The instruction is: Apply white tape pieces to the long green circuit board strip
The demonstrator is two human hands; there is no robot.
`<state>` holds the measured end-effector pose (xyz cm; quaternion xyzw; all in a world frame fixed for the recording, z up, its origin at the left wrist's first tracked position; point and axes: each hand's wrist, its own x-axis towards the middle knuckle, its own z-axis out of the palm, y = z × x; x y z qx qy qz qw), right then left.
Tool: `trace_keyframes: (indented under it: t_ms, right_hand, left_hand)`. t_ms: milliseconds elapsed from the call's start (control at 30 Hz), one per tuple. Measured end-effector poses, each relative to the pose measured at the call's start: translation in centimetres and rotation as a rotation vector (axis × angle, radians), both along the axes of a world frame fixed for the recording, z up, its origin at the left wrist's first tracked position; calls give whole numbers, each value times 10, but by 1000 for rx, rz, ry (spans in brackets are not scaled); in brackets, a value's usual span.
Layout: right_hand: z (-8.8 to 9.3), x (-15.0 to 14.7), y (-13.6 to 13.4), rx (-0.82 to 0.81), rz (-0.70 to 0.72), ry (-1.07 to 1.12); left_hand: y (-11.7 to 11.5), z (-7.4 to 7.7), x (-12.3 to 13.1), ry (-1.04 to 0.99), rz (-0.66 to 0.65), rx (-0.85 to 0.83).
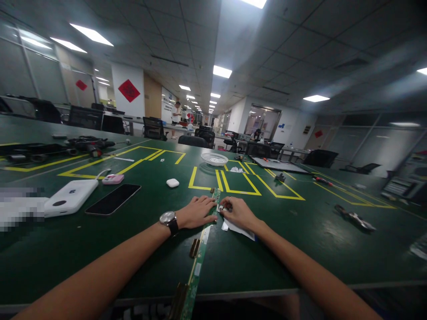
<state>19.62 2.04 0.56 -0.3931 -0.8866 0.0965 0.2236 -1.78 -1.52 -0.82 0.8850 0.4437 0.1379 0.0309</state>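
A long narrow green circuit strip [199, 253] lies on the green table [300, 240], running from the near edge away from me. My left hand [196, 212], with a watch on the wrist, lies flat on the strip near its far end, fingers stretched out. My right hand [237, 212] rests just right of the strip, fingers curled in a pinch on a small white piece [223, 208] beside it. A white sheet of paper [238, 229] lies under that hand.
To the left lie a black phone [113, 198], a white power bank [70, 197], a pink device [112, 178] and a white earbud case [172, 182]. Farther off: a white basket [214, 158], tools [354, 217], yellow floor-tape outlines, chairs, and people standing at the back.
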Motion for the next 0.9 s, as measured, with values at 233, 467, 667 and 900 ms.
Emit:
trace_keyframes:
  t_ms: [233,467,667,900]
  right_hand:
    - [1,-1,-2,13,-5,-25]
    - [5,4,0,-30,-29,-111]
    - [6,2,-3,-28,-71,-116]
    - [0,0,-1,-3,-69,-88]
  left_hand:
    - [0,2,1,5,-28,-39]
    - [1,-1,1,-20,-18,-28]
    - [-1,1,2,-4,-8,-32]
    - [-3,4,3,16,-3,-47]
